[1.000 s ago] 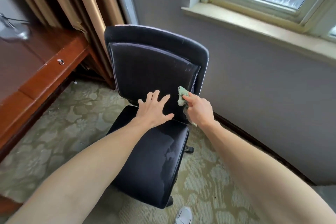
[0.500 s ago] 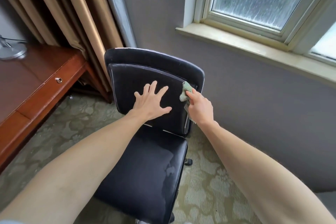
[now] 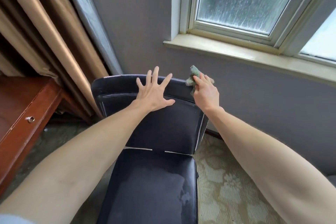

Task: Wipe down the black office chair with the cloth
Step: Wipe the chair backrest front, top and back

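Pressing cloth [image 3: 193,76] on chair [image 3: 163,129] corner — right hand [image 3: 205,94]; left hand [image 3: 154,94] splayed flat.

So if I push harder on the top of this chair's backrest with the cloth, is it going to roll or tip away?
Probably it shifts: the chair looks like a wheeled office type, though its base is hidden. Carpet should slow rolling. The left hand, flat on the backrest, likely steadies it against the right hand and cloth.

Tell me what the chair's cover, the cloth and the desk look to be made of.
Black office chair: smooth black leather or a leather imitation, judging by its dull sheen and pale worn edges.
Cloth: soft green terry or microfibre, fuzzy and bunched in the right hand.
Desk: reddish-brown wood or veneer, glossy varnish.
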`<state>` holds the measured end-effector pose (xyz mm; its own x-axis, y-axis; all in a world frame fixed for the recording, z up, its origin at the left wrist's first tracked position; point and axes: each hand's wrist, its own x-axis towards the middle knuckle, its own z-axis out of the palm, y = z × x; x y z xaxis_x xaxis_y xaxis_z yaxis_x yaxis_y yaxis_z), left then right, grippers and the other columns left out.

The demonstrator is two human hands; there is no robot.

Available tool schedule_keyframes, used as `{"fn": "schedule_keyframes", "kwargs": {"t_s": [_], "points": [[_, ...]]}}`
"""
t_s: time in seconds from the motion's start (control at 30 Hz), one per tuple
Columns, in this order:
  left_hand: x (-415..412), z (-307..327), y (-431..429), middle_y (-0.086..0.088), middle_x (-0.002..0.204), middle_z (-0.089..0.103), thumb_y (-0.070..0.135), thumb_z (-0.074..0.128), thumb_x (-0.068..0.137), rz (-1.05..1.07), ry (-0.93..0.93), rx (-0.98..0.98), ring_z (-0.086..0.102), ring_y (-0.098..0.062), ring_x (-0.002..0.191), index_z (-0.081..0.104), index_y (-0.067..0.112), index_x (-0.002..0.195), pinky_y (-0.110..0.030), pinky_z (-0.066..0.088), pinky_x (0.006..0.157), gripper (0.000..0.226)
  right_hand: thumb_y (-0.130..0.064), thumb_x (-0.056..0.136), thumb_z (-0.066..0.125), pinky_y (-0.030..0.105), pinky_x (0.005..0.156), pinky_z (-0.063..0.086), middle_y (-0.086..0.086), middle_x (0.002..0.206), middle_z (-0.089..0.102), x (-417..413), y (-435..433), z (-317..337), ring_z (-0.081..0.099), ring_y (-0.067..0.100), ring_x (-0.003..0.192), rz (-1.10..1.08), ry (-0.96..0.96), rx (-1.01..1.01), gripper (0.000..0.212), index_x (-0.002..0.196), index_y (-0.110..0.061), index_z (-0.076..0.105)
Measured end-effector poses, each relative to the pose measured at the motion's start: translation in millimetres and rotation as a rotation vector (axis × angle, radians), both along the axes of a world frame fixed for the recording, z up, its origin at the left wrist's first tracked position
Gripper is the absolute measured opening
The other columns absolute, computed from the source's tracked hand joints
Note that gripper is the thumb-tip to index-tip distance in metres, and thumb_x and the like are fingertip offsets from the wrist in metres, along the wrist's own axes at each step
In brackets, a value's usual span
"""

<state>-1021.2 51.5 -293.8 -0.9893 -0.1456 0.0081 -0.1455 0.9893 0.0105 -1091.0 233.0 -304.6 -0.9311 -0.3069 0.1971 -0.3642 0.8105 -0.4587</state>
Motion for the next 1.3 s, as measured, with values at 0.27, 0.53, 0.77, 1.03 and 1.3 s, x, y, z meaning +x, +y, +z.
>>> {"fn": "schedule_keyframes", "kwargs": {"t_s": [0.27, 0.53, 0.77, 1.03, 1.3], "points": [[-42.6, 3.6, -25.4, -0.011, 0.16, -0.018, 0.077, 0.05, 0.078, -0.05, -0.095, -0.026, -0.012, -0.037, 0.147, -0.002, 0.041, 0.154, -0.07, 0.003, 0.11, 0.098, -0.016, 0.1, 0.039, 0.032, 0.1, 0.039, -0.007, 0.142, 0.049, -17.7, -12.5, -22.4, 0.036, 0.014, 0.135, -0.045, -0.001, -0.087, 0.033, 0.127, -0.02, 0.059], [-44.0, -0.4, -51.4, -0.01, 0.162, -0.01, 0.079, 0.048, 0.077, 0.051, -0.212, -0.016, 0.0, -0.036, 0.147, -0.006, 0.045, 0.152, -0.073, 0.007, 0.107, 0.099, -0.017, 0.101, 0.04, 0.039, 0.093, 0.044, 0.003, 0.134, 0.055, -36.4, -13.0, -14.2, 0.045, 0.025, 0.124, 0.135, 0.027, 0.074, 0.03, 0.125, -0.012, 0.058], [-33.2, 4.9, -82.3, -0.008, 0.158, 0.017, 0.074, 0.048, 0.079, 0.15, -0.175, 0.02, 0.02, -0.031, 0.142, 0.009, 0.044, 0.151, -0.07, 0.012, 0.108, 0.087, -0.017, 0.102, 0.04, 0.039, 0.093, 0.044, 0.004, 0.131, 0.057, -40.5, -40.8, -14.5, 0.046, 0.025, 0.123, 0.17, 0.031, 0.025, 0.029, 0.122, -0.012, 0.061], [-11.2, 1.2, -105.5, -0.004, 0.156, 0.019, 0.064, 0.057, 0.077, 0.227, -0.223, 0.108, 0.015, -0.031, 0.142, 0.009, 0.046, 0.149, -0.072, 0.006, 0.108, 0.088, -0.005, 0.092, 0.043, 0.034, 0.078, 0.045, -0.002, 0.111, 0.061, -35.4, -91.4, -23.3, 0.052, 0.022, 0.105, 0.175, 0.135, -0.02, 0.026, 0.107, -0.011, 0.064], [-5.7, 1.4, -115.0, -0.008, 0.159, 0.009, 0.058, 0.066, 0.071, 0.298, -0.277, 0.079, 0.012, -0.036, 0.144, 0.0, 0.043, 0.152, -0.075, 0.007, 0.107, 0.105, 0.0, 0.086, 0.049, 0.036, 0.093, 0.045, 0.001, 0.134, 0.057, -8.7, -158.6, -13.8, 0.051, 0.026, 0.118, 0.372, 0.197, 0.02, 0.033, 0.112, -0.011, 0.066]]}}
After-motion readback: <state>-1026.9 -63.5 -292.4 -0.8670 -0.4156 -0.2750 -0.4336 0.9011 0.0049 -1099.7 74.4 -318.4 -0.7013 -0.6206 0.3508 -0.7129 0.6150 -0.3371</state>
